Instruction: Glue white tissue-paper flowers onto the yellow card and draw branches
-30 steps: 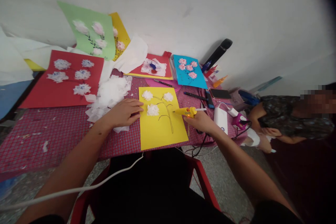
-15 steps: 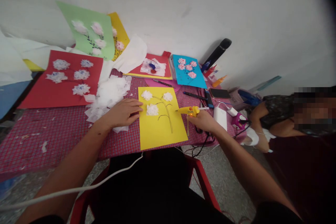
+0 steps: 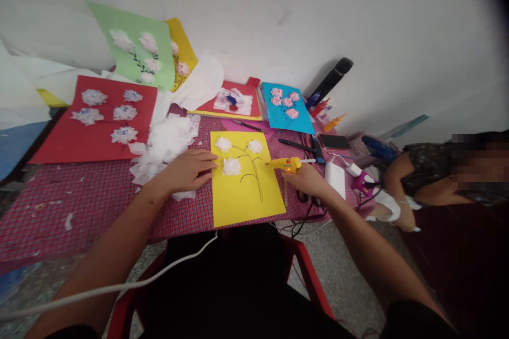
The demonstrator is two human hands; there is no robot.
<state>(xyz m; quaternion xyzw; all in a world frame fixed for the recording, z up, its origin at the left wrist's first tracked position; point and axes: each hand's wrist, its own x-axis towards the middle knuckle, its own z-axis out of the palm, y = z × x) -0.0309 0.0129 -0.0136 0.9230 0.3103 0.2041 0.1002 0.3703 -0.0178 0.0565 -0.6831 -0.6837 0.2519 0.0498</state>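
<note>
A yellow paper sheet [image 3: 242,190] lies in front of me on the red checked cloth, with a drawn black branch and three white tissue flowers [image 3: 231,166]. My left hand [image 3: 189,169] rests flat at the sheet's left edge, fingers on the paper, over white tissue scraps. My right hand [image 3: 308,179] grips a yellow glue gun [image 3: 285,163] just past the sheet's right edge; its nozzle points left toward the branch and a small light glows on it.
A heap of white tissue [image 3: 167,140], a red sheet with flowers [image 3: 95,122], green [image 3: 135,47], blue [image 3: 284,108] and other coloured sheets lie behind. Pens, a phone [image 3: 334,141], a white adapter [image 3: 334,177] and cables sit right. Another person [image 3: 437,180] sits at the right.
My right hand has drawn the glue gun slightly to the right, off the yellow sheet's edge. My left hand has stayed put. The person at the right has shifted an arm.
</note>
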